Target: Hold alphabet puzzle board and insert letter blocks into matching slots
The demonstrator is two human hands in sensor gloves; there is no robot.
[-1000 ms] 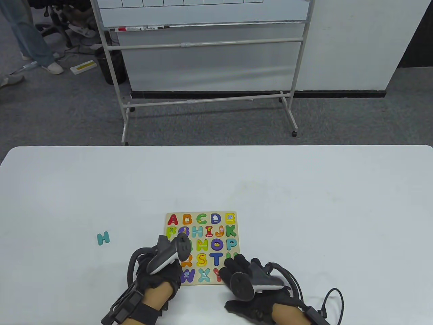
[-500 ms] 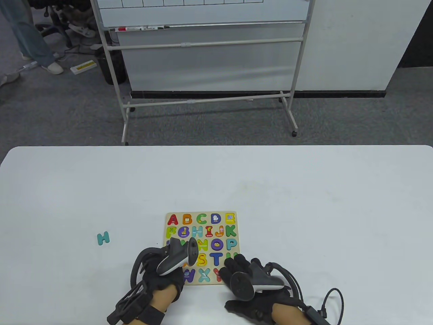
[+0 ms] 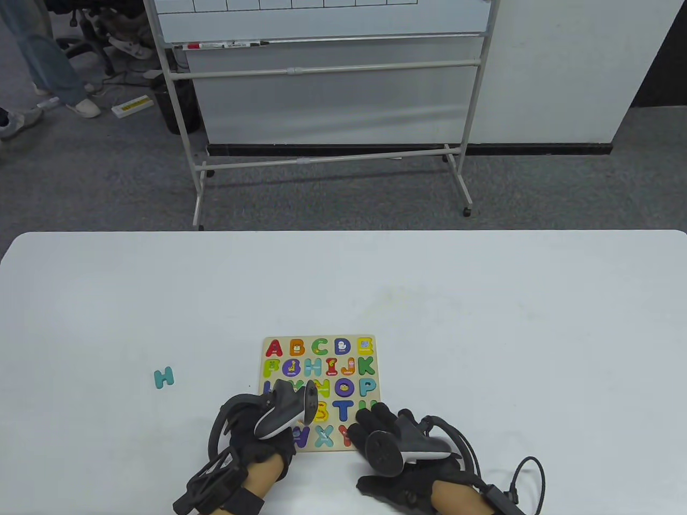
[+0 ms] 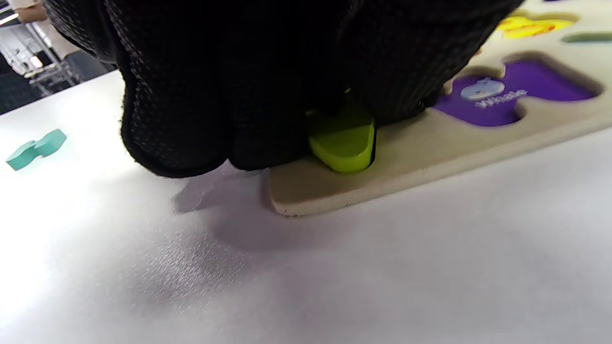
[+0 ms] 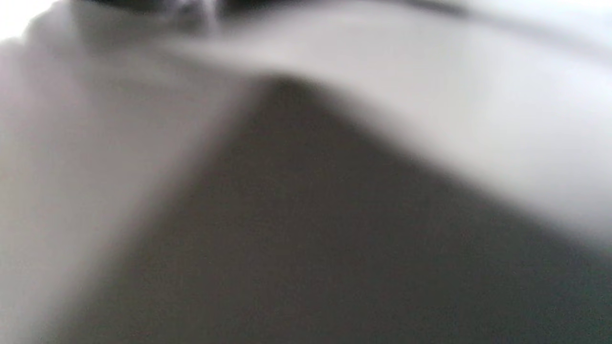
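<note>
Whiteboard stand (image 3: 327,107) beyond table (image 3: 483,300) (marker on ledge).

The flat wooden alphabet puzzle board (image 3: 320,394) lay on the white table (image 3: 483,322), just ahead of both gloved hands. The left hand (image 3: 263,429) rested over its near left corner, on a lime-green letter block (image 4: 343,143). The right hand (image 3: 397,445) touched its near right corner. A teal letter H block (image 3: 163,378) lay well left of the left hand.
</note>
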